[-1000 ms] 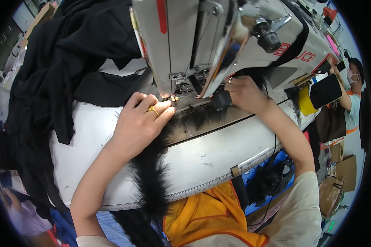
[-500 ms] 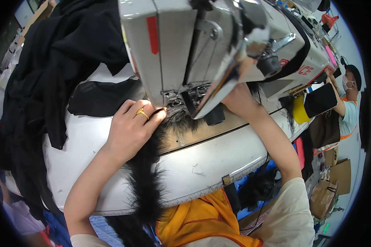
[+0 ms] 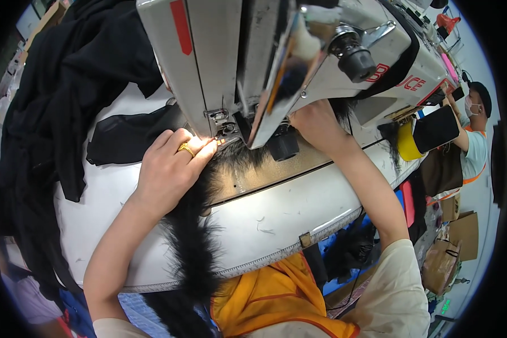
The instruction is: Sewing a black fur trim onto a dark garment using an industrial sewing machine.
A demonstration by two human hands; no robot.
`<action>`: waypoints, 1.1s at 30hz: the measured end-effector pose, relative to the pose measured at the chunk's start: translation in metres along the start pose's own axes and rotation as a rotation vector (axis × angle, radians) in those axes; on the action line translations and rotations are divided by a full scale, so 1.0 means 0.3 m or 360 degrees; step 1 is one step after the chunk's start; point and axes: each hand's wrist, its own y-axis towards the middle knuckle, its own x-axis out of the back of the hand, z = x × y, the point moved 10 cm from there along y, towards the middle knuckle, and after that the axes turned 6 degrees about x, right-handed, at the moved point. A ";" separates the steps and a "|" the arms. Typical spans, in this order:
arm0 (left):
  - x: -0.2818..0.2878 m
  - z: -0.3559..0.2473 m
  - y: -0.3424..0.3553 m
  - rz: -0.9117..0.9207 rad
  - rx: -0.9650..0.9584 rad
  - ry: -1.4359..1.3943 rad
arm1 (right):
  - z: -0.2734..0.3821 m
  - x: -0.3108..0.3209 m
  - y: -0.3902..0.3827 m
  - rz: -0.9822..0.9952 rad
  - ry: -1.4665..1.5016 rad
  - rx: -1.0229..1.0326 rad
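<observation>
A white sewing machine [image 3: 197,67] fills the upper middle, its needle area lit. At the left side of its presser foot is my left hand [image 3: 172,166], a ring on one finger. Its thumb and fingers are pressed together on the edge of a strip of black fur trim [image 3: 194,248], which runs from the foot over the table's front edge. Black fabric [image 3: 124,135] lies flat just beyond that hand. My right hand [image 3: 318,127] reaches behind the foot on the machine's right; its fingers are hidden by the machine's shiny metal plate.
A heap of black cloth [image 3: 79,73] covers the table's left side. Along the white table's [image 3: 276,225] front edge runs a measuring tape. A yellow and black object [image 3: 414,146] stands at the right. Farther right, a masked person [image 3: 474,129] works near cardboard boxes [image 3: 459,236].
The whole view has shifted a little, so the machine stands farther left and higher in the picture. My left hand stays beside the presser foot, and my right hand stays behind the plate.
</observation>
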 end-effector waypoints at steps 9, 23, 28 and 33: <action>-0.003 0.006 -0.006 -0.0020 -0.0034 0.0030 | 0.009 -0.049 0.006 0.0190 -0.0102 -0.0016; -0.046 0.723 0.058 -0.0153 0.0512 0.0019 | 0.062 0.020 0.019 -0.0054 0.0324 0.0212; 0.079 0.823 0.159 -0.0774 0.0966 -0.0177 | 0.078 0.043 0.016 -0.0004 0.0275 0.0247; 0.151 0.355 0.069 -0.0560 0.0500 -0.0513 | 0.059 0.004 -0.055 0.0549 0.0349 0.0042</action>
